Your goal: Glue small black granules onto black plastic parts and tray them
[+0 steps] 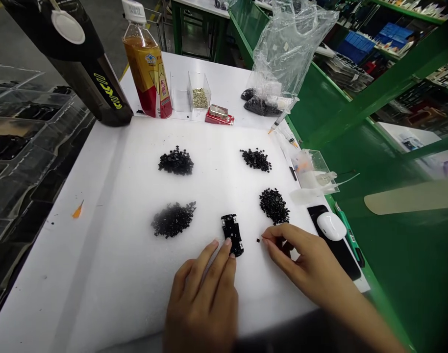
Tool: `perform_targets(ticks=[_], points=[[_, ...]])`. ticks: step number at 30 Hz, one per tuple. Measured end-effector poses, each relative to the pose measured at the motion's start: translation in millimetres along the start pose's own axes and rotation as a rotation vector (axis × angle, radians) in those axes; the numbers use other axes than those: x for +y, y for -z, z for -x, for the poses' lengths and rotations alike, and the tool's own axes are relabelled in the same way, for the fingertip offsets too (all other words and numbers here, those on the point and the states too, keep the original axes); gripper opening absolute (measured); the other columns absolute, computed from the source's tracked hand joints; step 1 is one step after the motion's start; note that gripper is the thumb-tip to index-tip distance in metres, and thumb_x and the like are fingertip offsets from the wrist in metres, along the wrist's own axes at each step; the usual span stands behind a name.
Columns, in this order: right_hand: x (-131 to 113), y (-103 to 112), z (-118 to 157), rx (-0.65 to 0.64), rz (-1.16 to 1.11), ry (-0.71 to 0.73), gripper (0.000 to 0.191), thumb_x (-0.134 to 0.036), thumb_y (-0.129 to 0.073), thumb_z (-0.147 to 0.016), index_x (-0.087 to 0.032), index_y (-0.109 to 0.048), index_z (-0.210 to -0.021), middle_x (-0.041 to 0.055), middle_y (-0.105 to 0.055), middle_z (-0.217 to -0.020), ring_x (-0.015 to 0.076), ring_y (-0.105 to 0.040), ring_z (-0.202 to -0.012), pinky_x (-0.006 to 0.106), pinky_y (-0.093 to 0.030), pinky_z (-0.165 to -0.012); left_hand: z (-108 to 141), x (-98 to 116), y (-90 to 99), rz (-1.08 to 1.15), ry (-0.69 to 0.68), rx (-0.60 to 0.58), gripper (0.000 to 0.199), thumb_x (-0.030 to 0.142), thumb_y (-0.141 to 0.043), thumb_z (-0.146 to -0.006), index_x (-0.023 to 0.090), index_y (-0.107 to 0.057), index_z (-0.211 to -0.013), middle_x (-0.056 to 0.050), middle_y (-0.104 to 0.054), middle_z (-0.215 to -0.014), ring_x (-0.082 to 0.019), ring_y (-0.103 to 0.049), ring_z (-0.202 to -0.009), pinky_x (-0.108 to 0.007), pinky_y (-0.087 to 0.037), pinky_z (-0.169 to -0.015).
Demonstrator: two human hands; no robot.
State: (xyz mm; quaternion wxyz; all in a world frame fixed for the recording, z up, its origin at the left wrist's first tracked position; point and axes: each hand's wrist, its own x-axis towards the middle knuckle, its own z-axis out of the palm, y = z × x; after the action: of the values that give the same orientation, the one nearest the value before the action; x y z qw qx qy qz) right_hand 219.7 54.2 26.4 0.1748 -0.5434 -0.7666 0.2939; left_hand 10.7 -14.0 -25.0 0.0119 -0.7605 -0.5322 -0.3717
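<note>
My left hand [205, 294] lies flat with fingers stretched out, its fingertips on the lower left part of a black plastic part [232, 233] on the white work surface [128, 284]. To the right, the thumb and index finger of my right hand [295, 250] are pinched together. A tiny black square piece [258, 240] shows at their tips. Just above that hand is a pile of small black pieces [274, 205]. Three more black piles lie at the upper right [256, 160], upper left [176, 161] and lower left [173, 219].
A dark tumbler [95, 78] and a drink bottle [147, 68] stand at the back left. Behind the piles are a clear box of small metal parts [199, 97] and a plastic bag [279, 59]. A white case [331, 226] lies at right; an orange tip [77, 211] at left.
</note>
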Motion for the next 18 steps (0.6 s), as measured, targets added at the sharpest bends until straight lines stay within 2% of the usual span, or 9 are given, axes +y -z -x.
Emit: perform_targets(ticks=[5,10,18], points=[[0,-6,-2,-0.025,0.043,0.036,0.01,-0.023,-0.053,-0.105,-0.025,-0.061,-0.099,-0.0021,-0.064,-0.087,0.0114,-0.06,-0.072,0.022,-0.045,-0.054,-4,2,1.6,0.018,0.014,0.013,0.027,-0.001,-0.058,-0.094,0.008,-0.073,-0.115,-0.012,-0.074,-0.129,-0.028,-0.067,-0.126,-0.043,-0.048,-0.095],[2,-10,1,0.004,0.118,0.105,0.007,-0.021,-0.053,-0.104,-0.024,-0.058,-0.1,-0.0014,-0.06,-0.087,0.0123,-0.058,-0.072,0.025,-0.048,-0.061,-3,2,2.9,0.027,0.017,-0.006,0.028,-0.001,-0.059,-0.094,0.008,-0.073,-0.116,-0.012,-0.074,-0.13,-0.029,-0.066,-0.127,-0.043,-0.049,-0.096],[7,-9,2,0.03,0.224,0.239,0.005,-0.017,-0.056,-0.103,-0.022,-0.057,-0.104,0.0002,-0.06,-0.089,0.0127,-0.058,-0.072,0.026,-0.048,-0.065,-2,3,3.1,0.051,0.046,0.001,0.029,-0.001,-0.059,-0.094,0.009,-0.073,-0.118,-0.011,-0.074,-0.131,-0.027,-0.065,-0.13,-0.042,-0.049,-0.099]])
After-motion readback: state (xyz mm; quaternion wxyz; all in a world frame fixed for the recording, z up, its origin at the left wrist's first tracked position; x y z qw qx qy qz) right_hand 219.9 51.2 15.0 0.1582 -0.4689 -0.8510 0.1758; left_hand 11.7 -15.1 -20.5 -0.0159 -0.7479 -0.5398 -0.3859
